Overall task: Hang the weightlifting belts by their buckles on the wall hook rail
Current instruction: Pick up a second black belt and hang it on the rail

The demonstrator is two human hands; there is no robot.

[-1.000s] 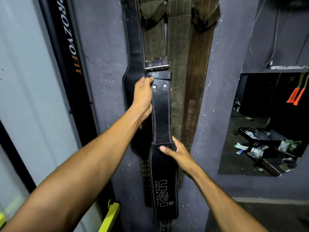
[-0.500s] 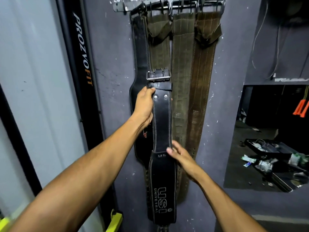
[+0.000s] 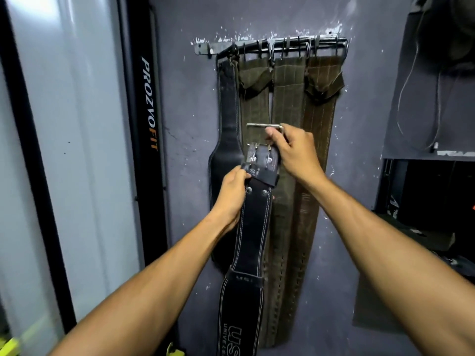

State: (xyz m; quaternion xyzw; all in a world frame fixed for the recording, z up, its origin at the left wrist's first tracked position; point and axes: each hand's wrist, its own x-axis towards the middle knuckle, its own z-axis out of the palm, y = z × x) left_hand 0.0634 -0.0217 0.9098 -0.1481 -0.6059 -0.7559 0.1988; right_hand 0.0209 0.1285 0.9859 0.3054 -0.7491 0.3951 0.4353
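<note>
A black leather belt (image 3: 253,235) with white stitching and "USI" lettering hangs down in front of me. My left hand (image 3: 232,194) grips it just below the metal buckle (image 3: 262,140). My right hand (image 3: 295,150) pinches the buckle's upper frame bar and holds it tilted up. High on the wall is a metal hook rail (image 3: 272,47). From it hang another black belt (image 3: 226,119) at the left and three olive-brown belts (image 3: 288,104) beside it.
A black upright post (image 3: 144,140) marked "PROZOFIT" stands left of the belts, next to a pale panel (image 3: 77,150). At the right is a dark opening (image 3: 431,196) with clutter inside, and cables (image 3: 416,93) hang on the wall above it.
My right hand left the belt's wide lower part and rose to grasp the buckle. The view tilted up, so the whole hook rail now shows.
</note>
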